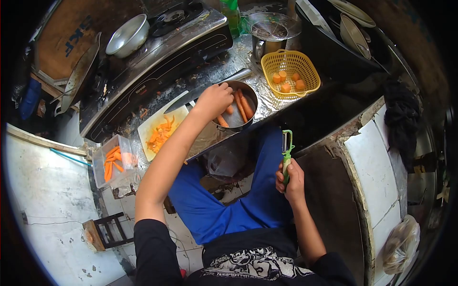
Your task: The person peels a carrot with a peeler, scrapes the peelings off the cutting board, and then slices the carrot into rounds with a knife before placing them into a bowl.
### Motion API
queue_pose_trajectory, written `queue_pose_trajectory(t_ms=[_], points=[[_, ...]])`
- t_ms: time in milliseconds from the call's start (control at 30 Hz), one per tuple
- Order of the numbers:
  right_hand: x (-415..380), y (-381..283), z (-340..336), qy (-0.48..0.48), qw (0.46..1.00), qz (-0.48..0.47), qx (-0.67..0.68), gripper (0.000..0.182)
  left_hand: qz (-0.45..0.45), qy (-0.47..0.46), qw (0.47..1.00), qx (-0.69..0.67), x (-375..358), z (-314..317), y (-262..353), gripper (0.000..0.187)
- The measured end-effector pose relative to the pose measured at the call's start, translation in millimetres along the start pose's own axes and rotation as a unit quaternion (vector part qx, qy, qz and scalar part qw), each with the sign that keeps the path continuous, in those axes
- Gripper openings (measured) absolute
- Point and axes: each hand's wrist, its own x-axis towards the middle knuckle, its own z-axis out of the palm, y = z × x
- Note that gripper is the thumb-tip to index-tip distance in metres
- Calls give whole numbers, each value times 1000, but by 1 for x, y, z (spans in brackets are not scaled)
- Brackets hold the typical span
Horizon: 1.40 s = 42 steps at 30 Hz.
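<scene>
My left hand (215, 101) reaches over the left rim of a metal pot (254, 91), its fingers curled down and closed; what they hold, if anything, is hidden. Several whole carrots (245, 106) lie inside the pot. Over my right thigh, my right hand (292, 181) is wrapped round the handle of a green peeler (287, 148), blade end up. Left of the pot, a cutting board (146, 127) bears a pile of orange carrot peelings (161, 135), partly behind my left forearm. A yellow basket (305, 58) with several carrot chunks (286, 87) stands right of the pot.
A clear plastic box (99, 164) of cut carrots sits at the counter's left end. Behind are a gas stove (157, 62), a metal bowl (128, 36) and a strainer (272, 26) on a metal mug. A black tub (329, 52) with dishes stands at the back right.
</scene>
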Motion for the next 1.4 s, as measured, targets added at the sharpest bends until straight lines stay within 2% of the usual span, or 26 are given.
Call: queue_pose_trajectory(t_ms=[67, 133, 167, 200, 267, 300, 333, 400, 433, 500, 533, 600, 633, 667, 733, 800, 867, 1033, 1100, 1233, 1333, 1400], points=[[0, -1, 2, -6, 1000, 2, -5, 28, -16, 16, 999, -22, -12, -11, -3, 11], [1, 2, 8, -11, 999, -12, -29, 26, -185, 64, 956, -218, -35, -42, 2, 12], [4, 5, 12, -18, 999, -8, -27, 26, -225, 100, 923, -297, -50, -63, 6, 14], [6, 9, 16, -26, 998, -22, -62, 24, -232, 96, 922, -294, -65, -70, 11, 14], [11, 16, 30, -51, 994, -26, -97, 21, -346, 241, 814, -400, -105, -78, 20, 19], [14, 19, 42, -69, 988, -35, -130, 20, -419, 222, 760, -444, -132, -70, 23, 26], [17, 23, 53, -87, 982, -45, -161, 20, -432, 223, 757, -437, -161, -63, 26, 26], [23, 33, 77, -131, 967, -47, -215, 23, -512, 307, 488, -637, -213, -53, 33, 36], [26, 39, 90, -151, 959, -47, -236, 24, -519, 312, 485, -631, -233, -54, 41, 36], [36, 52, 116, -186, 940, -56, -279, 26, -502, 381, 309, -712, -267, -56, 56, 38], [38, 57, 131, -200, 937, -54, -280, 26, -508, 390, 305, -704, -280, -52, 60, 38], [42, 64, 163, -212, 910, -99, -343, 27, -572, 330, 353, -663, -297, -39, 71, 39], [45, 67, 177, -235, 893, -104, -368, 29, -579, 336, 384, -636, -299, -34, 73, 39], [49, 74, 188, -246, 889, -102, -372, 29, -584, 343, 376, -632, -301, -29, 74, 39], [61, 88, 209, -281, 839, -203, -420, 32, -600, 348, 385, -609, -301, -16, 71, 41], [72, 95, 226, -292, 822, -219, -437, 37, -597, 370, 385, -598, -300, -1, 73, 38], [81, 101, 240, -294, 785, -253, -483, 39, -582, 436, 364, -581, -299, 14, 78, 37], [94, 125, 258, -329, 756, -262, -502, 39, -603, 446, 352, -560, -299, 25, 82, 33], [92, 129, 259, -339, 761, -263, -487, 39, -604, 448, 328, -571, -300, 26, 81, 33], [89, 128, 261, -348, 780, -248, -457, 37, -607, 446, 323, -573, -298, 24, 81, 32], [92, 130, 262, -349, 774, -241, -471, 33, -608, 438, 323, -578, -297, 21, 84, 29], [93, 134, 264, -333, 775, -245, -478, 31, -605, 435, 359, -562, -298, 21, 84, 25]])
